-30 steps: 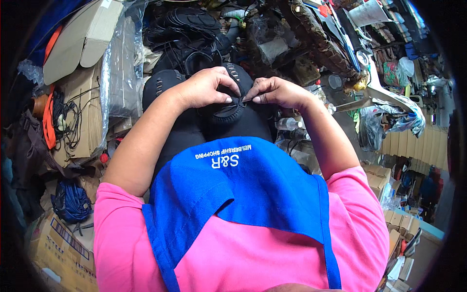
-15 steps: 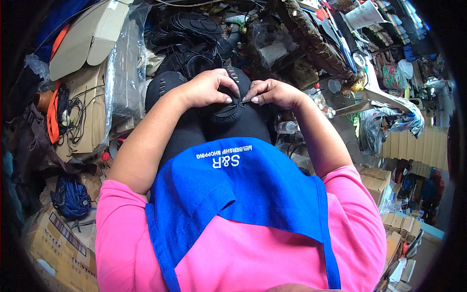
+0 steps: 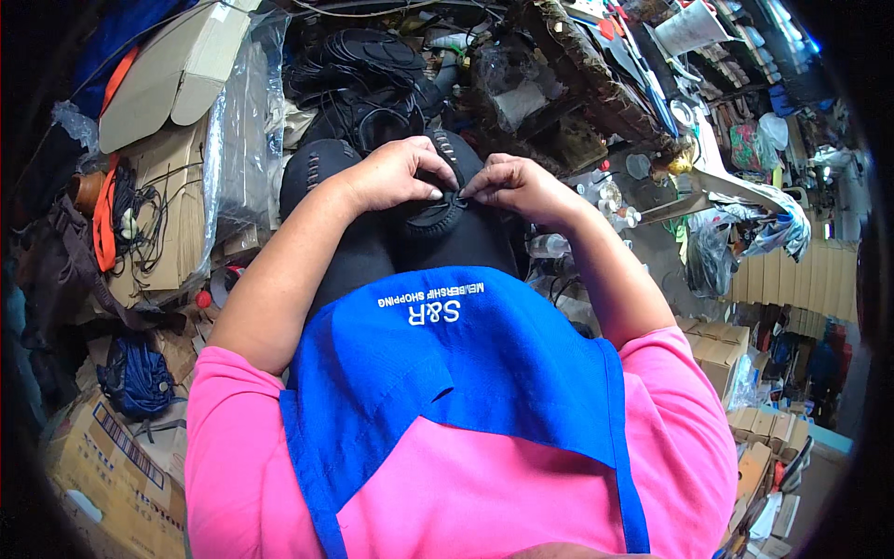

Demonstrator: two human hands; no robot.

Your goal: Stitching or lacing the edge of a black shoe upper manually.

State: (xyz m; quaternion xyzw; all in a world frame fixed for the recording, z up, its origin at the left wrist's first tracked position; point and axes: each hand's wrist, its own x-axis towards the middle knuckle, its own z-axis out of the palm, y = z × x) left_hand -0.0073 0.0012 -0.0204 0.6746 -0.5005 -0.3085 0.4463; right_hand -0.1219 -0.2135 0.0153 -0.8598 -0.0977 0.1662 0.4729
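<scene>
I see both hands meeting over the lap, on a dark shoe upper (image 3: 438, 219) that rests across the knees of the black trousers (image 3: 354, 261), just above the edge of the blue apron (image 3: 466, 373). The left hand (image 3: 396, 172) is curled over the piece from the left, its fingers (image 3: 430, 191) pinched narrow on the rim. The right hand (image 3: 521, 186) comes in from the other side with its fingers (image 3: 475, 193) closed tight on what looks like a small fitting or a thread end, right at the same spot (too small for me to tell which). The two sets of fingertips nearly touch.

To do this well, I would judge that the left hand should act as the clamp: hold the rim flat and taut against the knee so the edge does not roll. The right hand then does the fine work, with short, controlled pulls straight along the seam, not upward, which could pucker the material. Keeping the piece low on the lap gives steadier support than lifting it.

Around the knees lie a heap of black cords and soles (image 3: 363, 74), cardboard boxes (image 3: 172, 186) to the left and a clear plastic bag (image 3: 237, 140); I would keep the loose end clear of these.
</scene>
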